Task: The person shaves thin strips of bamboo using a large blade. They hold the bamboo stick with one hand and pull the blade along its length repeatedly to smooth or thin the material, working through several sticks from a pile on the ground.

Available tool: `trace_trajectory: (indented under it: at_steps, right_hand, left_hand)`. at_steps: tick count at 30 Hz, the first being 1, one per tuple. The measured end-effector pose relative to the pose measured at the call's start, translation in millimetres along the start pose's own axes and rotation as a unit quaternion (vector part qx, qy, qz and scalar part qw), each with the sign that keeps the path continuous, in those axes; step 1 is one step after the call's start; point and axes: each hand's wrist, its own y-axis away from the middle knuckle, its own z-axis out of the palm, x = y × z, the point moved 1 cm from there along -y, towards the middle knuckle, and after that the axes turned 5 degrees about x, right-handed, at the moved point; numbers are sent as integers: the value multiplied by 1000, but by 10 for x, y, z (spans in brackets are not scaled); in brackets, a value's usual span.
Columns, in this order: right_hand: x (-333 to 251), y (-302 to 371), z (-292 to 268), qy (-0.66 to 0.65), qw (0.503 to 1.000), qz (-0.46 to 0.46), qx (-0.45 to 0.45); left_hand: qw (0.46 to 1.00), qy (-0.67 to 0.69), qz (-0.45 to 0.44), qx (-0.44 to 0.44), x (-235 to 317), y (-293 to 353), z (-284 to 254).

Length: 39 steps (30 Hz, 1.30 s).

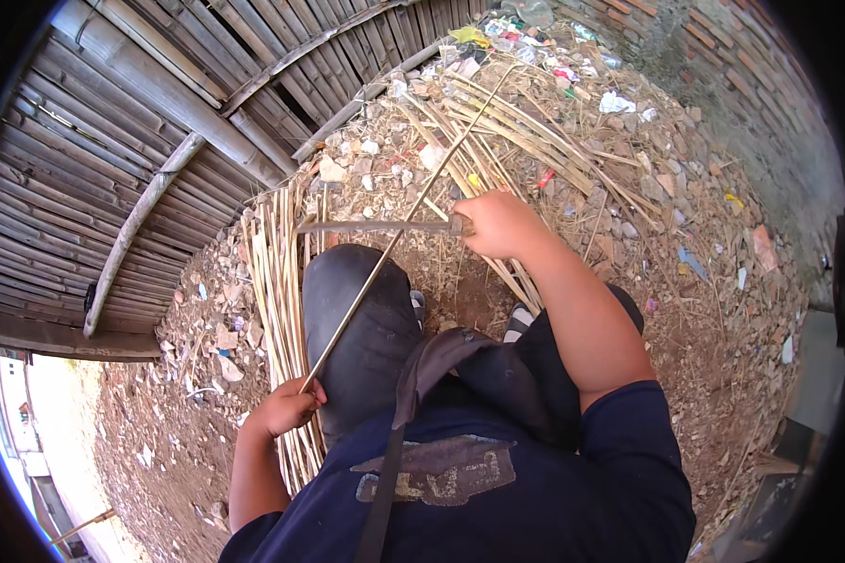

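Observation:
My left hand (294, 409) is closed around the lower end of a long, thin bamboo strip (355, 308). The strip slants up and to the right, passing over my left knee toward the rubble beyond. In my right hand (502, 225) is the handle of a long-bladed knife (361, 226). Its narrow blade points left and crosses the strip above my knee; whether the two touch, I cannot tell. A bundle of pale bamboo strips (277, 300) lies along the outside of my left leg.
More split bamboo (535, 141) lies scattered ahead on ground littered with stones and plastic scraps. A slatted bamboo wall (113, 178) rises at the left, with a brick wall (732, 103) at the far right. A dark strap (390, 479) hangs over my shirt.

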Motion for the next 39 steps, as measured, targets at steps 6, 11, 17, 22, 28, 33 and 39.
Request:
trace_trajectory:
  at_steps: [6, 11, 17, 22, 28, 33, 39]
  right_hand:
    - [-11, -32, -39, -8, 997, 38, 66]
    - [-5, 9, -44, -27, 994, 51, -91]
    - [-163, 34, -53, -3, 999, 40, -13]
    - [30, -23, 141, -35, 999, 30, 1]
    - [-146, 46, -5, -1, 998, 15, 56]
    - [-111, -32, 108, -39, 996, 64, 49]
    - [-99, 11, -74, 4, 996, 38, 81]
  left_hand:
    - [998, -61, -3, 28, 24, 1, -12]
    - [956, -257, 96, 107, -13, -38, 73]
    - [943, -286, 93, 141, 23, -16, 66]
    - [942, -265, 130, 159, 22, -37, 202]
    - [941, -268, 121, 168, 11, -20, 143]
    - [940, -270, 137, 158, -83, -71, 144]
    - [945, -281, 105, 130, -61, -108, 26]
